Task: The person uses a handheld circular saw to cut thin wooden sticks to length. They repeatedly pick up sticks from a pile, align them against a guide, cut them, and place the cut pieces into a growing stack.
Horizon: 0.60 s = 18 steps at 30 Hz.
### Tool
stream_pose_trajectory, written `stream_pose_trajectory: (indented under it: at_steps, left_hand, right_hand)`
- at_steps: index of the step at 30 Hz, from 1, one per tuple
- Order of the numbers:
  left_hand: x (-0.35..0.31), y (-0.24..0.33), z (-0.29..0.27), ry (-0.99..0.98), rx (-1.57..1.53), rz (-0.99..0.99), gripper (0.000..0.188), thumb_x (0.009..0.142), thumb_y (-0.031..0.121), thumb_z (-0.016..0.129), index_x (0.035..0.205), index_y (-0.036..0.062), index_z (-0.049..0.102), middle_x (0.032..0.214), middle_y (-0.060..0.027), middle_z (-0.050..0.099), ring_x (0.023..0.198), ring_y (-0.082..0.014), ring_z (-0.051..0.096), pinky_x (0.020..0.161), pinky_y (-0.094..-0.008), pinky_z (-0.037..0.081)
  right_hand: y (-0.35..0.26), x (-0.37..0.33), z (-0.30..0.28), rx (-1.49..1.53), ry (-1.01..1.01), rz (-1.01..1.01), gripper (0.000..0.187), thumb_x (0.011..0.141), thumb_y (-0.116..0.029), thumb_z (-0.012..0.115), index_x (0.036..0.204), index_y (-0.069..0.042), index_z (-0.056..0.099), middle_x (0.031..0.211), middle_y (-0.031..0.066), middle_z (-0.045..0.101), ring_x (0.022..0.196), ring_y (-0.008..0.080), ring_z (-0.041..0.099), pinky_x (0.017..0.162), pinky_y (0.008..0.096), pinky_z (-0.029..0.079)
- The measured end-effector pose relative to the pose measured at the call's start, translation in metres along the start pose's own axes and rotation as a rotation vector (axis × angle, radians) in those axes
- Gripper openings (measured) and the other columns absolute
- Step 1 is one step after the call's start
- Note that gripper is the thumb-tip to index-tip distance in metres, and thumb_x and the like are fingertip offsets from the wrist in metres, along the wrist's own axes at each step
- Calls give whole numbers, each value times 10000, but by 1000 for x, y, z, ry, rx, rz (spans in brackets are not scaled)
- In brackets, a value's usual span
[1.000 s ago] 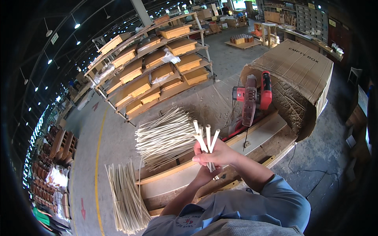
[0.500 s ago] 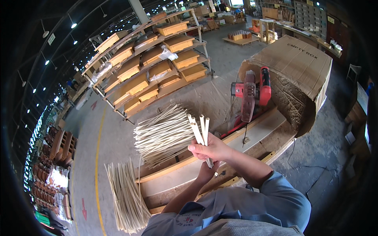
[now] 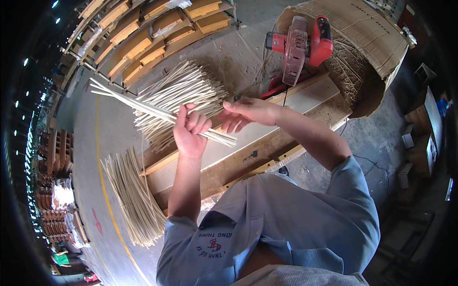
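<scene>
My left hand point(image 3: 192, 129) is closed round a small bunch of pale, thin cane-like sticks point(image 3: 136, 103). They slant from the upper left down to the right, with their cut ends past my fist. To the right of them, my right hand point(image 3: 250, 112) is raised with its fingers apart and holds nothing. Beyond my hands lies a big heap of similar loose sticks point(image 3: 183, 90). Another thick sheaf of sticks point(image 3: 133, 200) lies at the left end of the bench.
A red cutting saw point(image 3: 296, 50) with a clear guard stands at the bench's point(image 3: 267, 134) far right side. Behind it, a large cardboard box point(image 3: 367, 21) lies open, with stick offcuts inside. A rack point(image 3: 157, 40) bearing wooden drawer-like pieces stands at the back left.
The sticks have swung from upright in my right hand to slanting in my left. My right hand has let go and opened. The view has tilted down.
</scene>
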<state>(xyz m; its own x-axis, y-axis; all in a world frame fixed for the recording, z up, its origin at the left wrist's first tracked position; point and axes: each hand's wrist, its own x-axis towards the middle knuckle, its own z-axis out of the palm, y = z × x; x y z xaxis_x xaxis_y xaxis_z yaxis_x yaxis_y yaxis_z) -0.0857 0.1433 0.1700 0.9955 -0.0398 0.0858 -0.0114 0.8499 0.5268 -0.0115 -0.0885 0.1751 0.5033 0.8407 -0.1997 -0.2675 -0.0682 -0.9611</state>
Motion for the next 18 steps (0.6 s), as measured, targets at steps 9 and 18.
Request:
stream_pose_trajectory:
  at_steps: [9, 18]
  left_hand:
    - [3, 2, -16, -75, -215, -127, 404, 1158, 372, 439, 1164, 43, 673, 594, 83, 313, 524, -56, 278, 550, -249, 304]
    - [-6, -44, -9, 171, 226, 21, 363, 1134, 402, 512, 1117, 52, 603, 623, 65, 279, 557, -80, 265, 568, -282, 289]
  right_hand:
    - [30, -1, 35, 407, -289, 42, 727, 1110, -593, 403, 1264, 80, 631, 1060, 202, 754, 964, 293, 769, 852, 407, 634]
    - [42, 18, 40, -145, -117, 102, 480, 910, -465, 825, 943, -24, 640, 747, 52, 640, 646, 185, 682, 597, 329, 591]
